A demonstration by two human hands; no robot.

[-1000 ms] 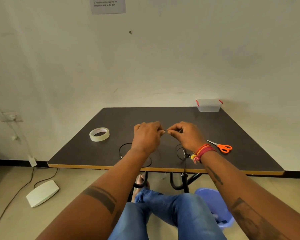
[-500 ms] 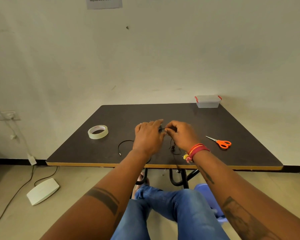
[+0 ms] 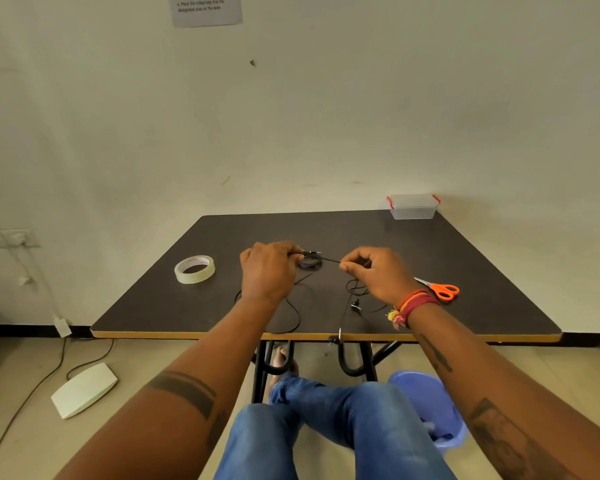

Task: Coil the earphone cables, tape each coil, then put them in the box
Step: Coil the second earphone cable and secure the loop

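A thin black earphone cable (image 3: 293,308) trails in loose curves over the dark table (image 3: 482,271), one end hanging past the front edge. My left hand (image 3: 269,270) grips a small coil of that cable (image 3: 310,262) with the plug sticking out to the right. My right hand (image 3: 378,273) pinches the strand that runs taut from the coil. An earbud (image 3: 355,304) lies below my right hand. A roll of pale tape (image 3: 194,269) lies flat at the left. A clear box with red clips (image 3: 413,206) stands at the far right corner.
Orange-handled scissors (image 3: 442,291) lie on the table right of my right wrist. A white pedal (image 3: 84,389) with a cord rests on the floor at the left. A blue plastic stool (image 3: 430,407) stands beside my knees. The wall rises just behind the table.
My hands have drawn apart, the right one moving right and pulling a strand taut from the coil in my left hand. More loose cable now lies on the table.
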